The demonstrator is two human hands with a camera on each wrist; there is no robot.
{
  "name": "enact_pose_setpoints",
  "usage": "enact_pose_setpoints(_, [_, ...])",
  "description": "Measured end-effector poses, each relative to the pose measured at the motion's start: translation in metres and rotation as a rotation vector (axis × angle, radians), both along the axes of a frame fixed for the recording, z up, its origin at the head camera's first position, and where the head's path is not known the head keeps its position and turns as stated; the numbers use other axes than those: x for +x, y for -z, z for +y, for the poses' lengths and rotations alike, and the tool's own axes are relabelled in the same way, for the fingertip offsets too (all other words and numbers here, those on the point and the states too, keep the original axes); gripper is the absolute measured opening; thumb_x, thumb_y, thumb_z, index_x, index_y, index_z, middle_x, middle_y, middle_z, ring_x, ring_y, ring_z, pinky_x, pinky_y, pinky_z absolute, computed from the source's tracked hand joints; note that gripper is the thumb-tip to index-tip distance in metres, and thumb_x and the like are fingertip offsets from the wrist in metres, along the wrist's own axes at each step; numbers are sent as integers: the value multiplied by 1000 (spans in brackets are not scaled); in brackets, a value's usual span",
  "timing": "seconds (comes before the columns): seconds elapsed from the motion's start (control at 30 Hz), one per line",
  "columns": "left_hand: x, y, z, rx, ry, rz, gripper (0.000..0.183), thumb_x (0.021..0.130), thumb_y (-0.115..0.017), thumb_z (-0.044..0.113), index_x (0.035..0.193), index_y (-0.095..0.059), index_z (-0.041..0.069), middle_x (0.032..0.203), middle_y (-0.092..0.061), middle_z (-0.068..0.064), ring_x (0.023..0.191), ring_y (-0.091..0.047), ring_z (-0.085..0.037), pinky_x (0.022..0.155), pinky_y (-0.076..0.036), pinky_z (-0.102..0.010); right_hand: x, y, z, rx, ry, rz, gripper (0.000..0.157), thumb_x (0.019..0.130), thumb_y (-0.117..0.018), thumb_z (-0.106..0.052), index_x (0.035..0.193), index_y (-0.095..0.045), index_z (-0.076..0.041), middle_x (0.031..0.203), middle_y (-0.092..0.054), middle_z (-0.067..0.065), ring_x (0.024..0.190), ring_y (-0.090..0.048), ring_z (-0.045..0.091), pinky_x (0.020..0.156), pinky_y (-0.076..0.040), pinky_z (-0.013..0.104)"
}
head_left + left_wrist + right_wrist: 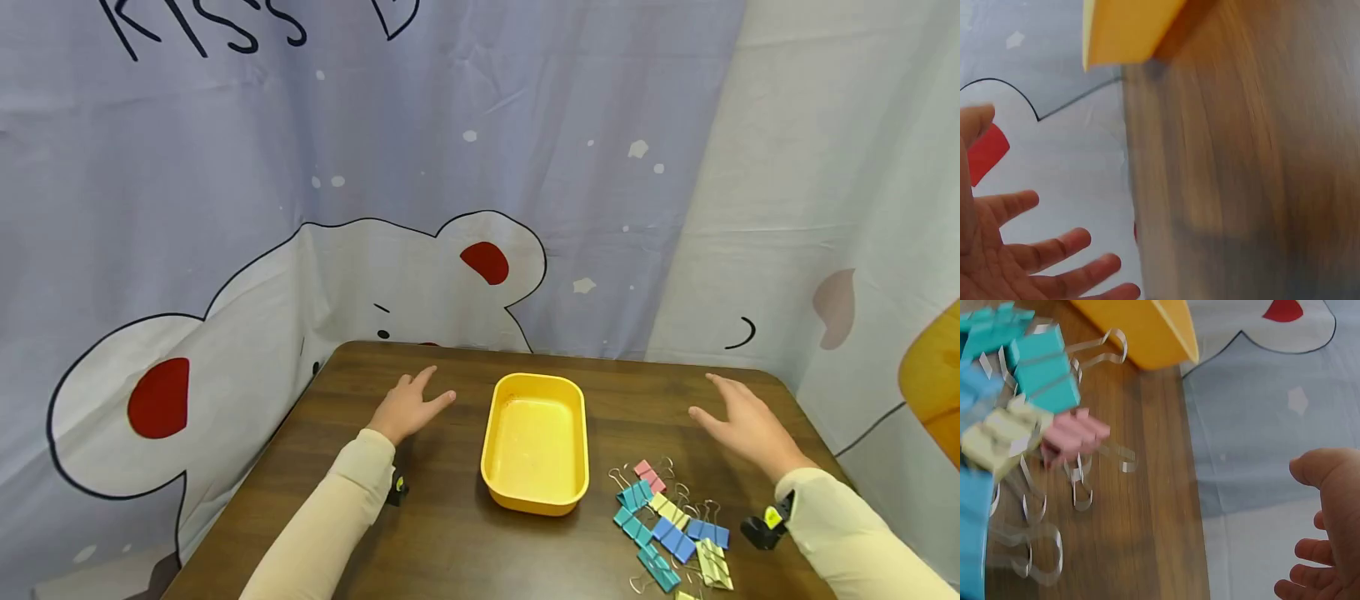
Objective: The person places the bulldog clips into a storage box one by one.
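Observation:
A yellow plastic tray (536,504) stands upright on the brown wooden table, with nothing inside it. To its left hovers my left hand (408,408), fingers spread and nothing in them; the left wrist view shows the same open palm (997,256). On the far side, my right hand (753,429) is held above the table, fingers extended and holding nothing. Between the tray and the right wrist lies a pile of binder clips, among them a pink clip (649,476), a teal clip (657,567), a blue clip (674,539) and a pale yellow clip (713,564).
Behind the table (442,542) hangs a printed curtain (420,150) with a cartoon bear. It continues down the left and right sides. Wire handles of the clips stick out in several directions. A dark camera mount (765,527) sits at the right wrist.

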State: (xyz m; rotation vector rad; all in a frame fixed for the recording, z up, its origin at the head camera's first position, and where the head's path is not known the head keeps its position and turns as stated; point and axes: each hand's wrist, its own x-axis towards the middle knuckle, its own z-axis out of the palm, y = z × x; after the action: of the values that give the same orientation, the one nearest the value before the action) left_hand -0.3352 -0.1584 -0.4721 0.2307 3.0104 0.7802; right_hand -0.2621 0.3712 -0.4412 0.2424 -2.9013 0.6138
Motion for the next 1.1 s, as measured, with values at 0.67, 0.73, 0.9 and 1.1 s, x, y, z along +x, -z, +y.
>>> enact_pose_setpoints(0.67, [8, 14, 55, 651, -28, -234, 52, 101, -60, 40, 145, -52, 12, 136, -57, -24, 107, -64, -43, 66, -63, -40, -25, 19, -84, -206, -27, 18, 62, 100, -62, -27, 146, -42, 9, 140, -51, 33, 123, -54, 50, 100, -47, 61])
enact_pose_setpoints(0.73, [8, 15, 58, 736, -32, -277, 51, 102, -60, 35, 145, -52, 10, 133, -58, -27, 106, -64, -44, 64, -62, -40, -25, 21, -92, -280, -28, -16, 60, 100, -62, -23, 147, -42, 9, 140, -51, 33, 120, -58, 48, 96, -51, 57])
enact_pose_setpoints(0.9, [7, 15, 64, 803, -53, -335, 50, 102, -61, 31, 144, -50, 6, 125, -60, -29, 90, -65, -34, 62, -62, -38, -27, 25, -110, -425, -8, -123, 59, 99, -63, -19, 146, -42, 9, 138, -52, 33, 105, -68, 42, 86, -58, 48])
enact_pose_setpoints(1.1, [11, 19, 69, 780, -93, -381, 47, 101, -63, 28, 141, -52, 7, 110, -63, -20, 73, -59, -22, 60, -62, -36, -24, 34, -127, -509, 11, -226, 58, 98, -63, -17, 146, -42, 9, 137, -52, 34, 88, -72, 37, 85, -58, 47])
